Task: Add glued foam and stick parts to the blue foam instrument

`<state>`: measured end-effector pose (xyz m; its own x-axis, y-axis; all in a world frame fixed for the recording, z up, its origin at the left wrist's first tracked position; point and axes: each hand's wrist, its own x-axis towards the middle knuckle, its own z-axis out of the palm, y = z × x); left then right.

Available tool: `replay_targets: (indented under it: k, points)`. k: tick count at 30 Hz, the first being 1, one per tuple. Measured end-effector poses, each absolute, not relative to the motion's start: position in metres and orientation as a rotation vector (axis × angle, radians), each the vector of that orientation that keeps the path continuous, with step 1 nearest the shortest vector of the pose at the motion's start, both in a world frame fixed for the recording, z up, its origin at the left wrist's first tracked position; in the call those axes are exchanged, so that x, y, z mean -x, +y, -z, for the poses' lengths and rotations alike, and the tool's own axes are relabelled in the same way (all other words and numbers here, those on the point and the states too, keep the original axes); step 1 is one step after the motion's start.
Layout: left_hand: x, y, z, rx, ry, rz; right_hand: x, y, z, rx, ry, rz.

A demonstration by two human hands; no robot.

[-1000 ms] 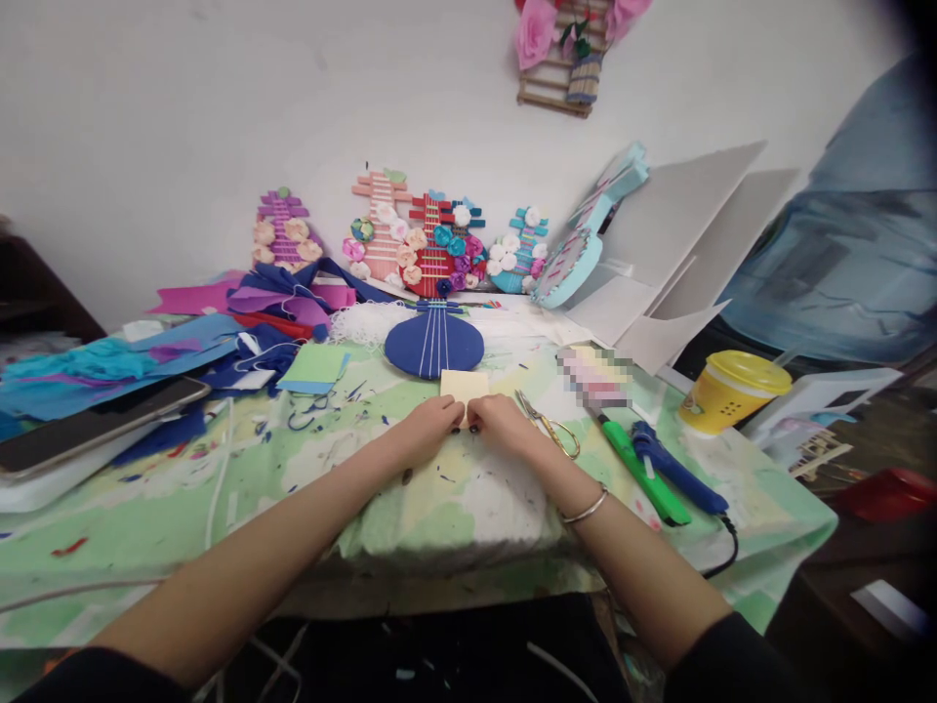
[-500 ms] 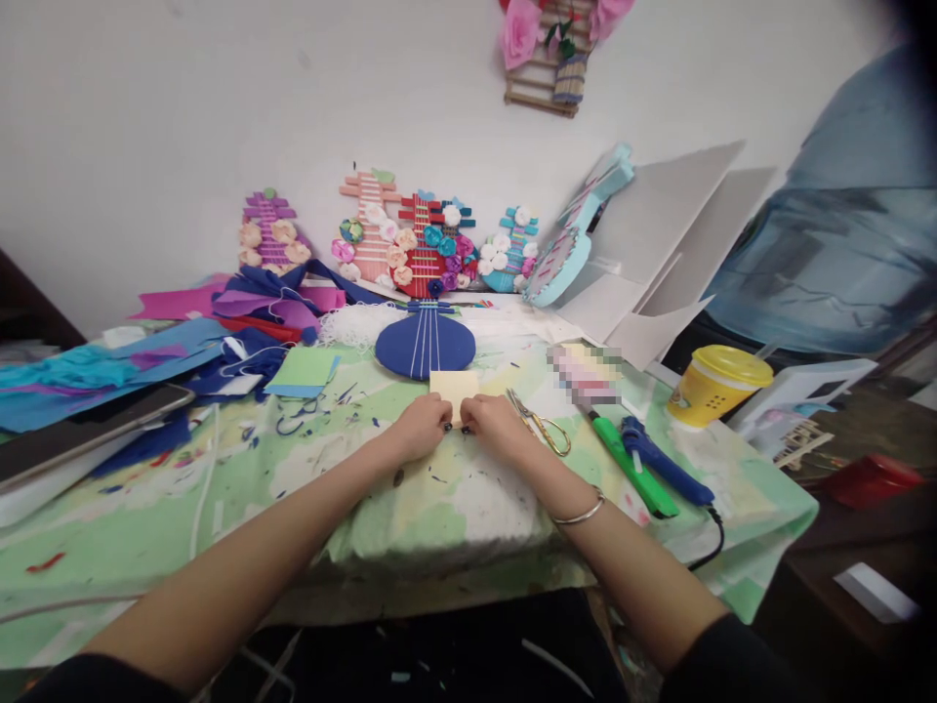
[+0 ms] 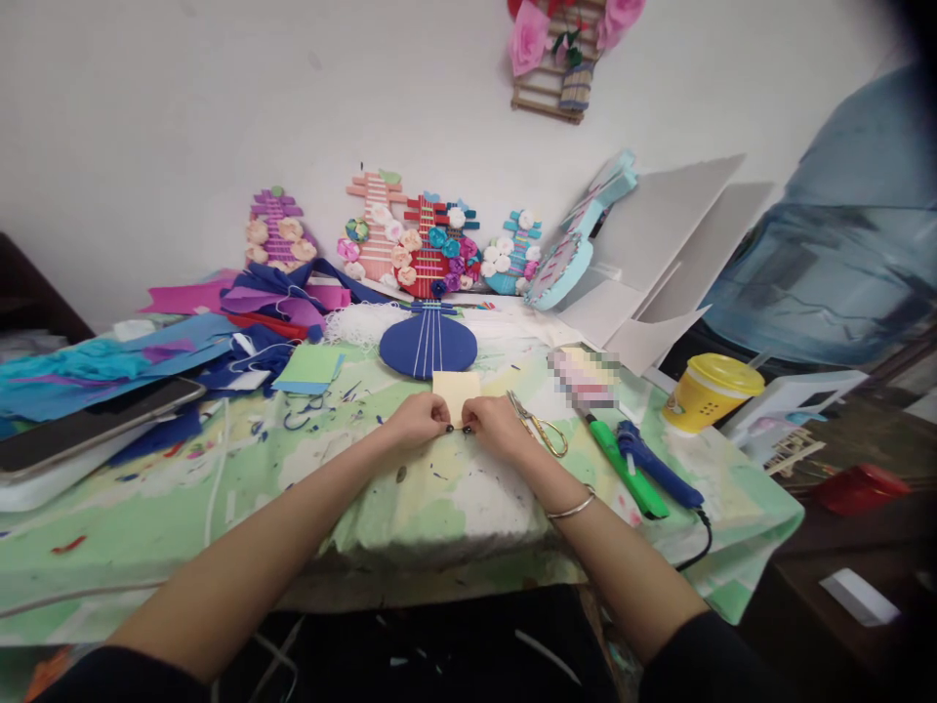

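A small pale yellow square of paper (image 3: 457, 389) lies in front of me, just below a dark blue lute-shaped craft (image 3: 402, 347) with white strings. My left hand (image 3: 420, 421) is closed, its fingertips pinching the paper's near left corner. At the near right corner, my right hand (image 3: 489, 424) pinches the same paper in closed fingers. The two hands almost meet at the paper's near edge. Gold-handled scissors (image 3: 546, 432) lie right beside my right hand, their blades pointing away from me.
To the right are a green utility knife (image 3: 630, 471), a blue glue gun (image 3: 659, 467) and a yellow tub (image 3: 710, 395). Green and blue paper squares (image 3: 307, 367) and a phone (image 3: 95, 425) lie left. Several decorated lute crafts (image 3: 425, 234) lean on the wall.
My hands stay on the paper's near edge, and the left fingers look slightly more raised and extended. The whole view has shifted a little; the other things lie as before.
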<state>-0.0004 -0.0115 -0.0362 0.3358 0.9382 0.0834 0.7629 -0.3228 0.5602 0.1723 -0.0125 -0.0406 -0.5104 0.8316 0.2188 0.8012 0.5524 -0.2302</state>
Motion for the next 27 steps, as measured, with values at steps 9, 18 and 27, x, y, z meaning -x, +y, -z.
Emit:
replay_targets:
  k: [9, 18, 27]
  points:
    - [-0.006, -0.019, 0.041, -2.218, 1.616, -0.593, -0.165, -0.019, 0.036, 1.494, -2.446, -0.138]
    - [-0.026, -0.018, 0.037, -2.177, 1.906, -0.414, -0.157, -0.022, 0.035, 1.733, -2.333, -0.105]
    - [-0.018, 0.001, 0.029, -2.113, 1.831, -0.336, -0.141, -0.016, 0.022, 1.975, -2.240, -0.113]
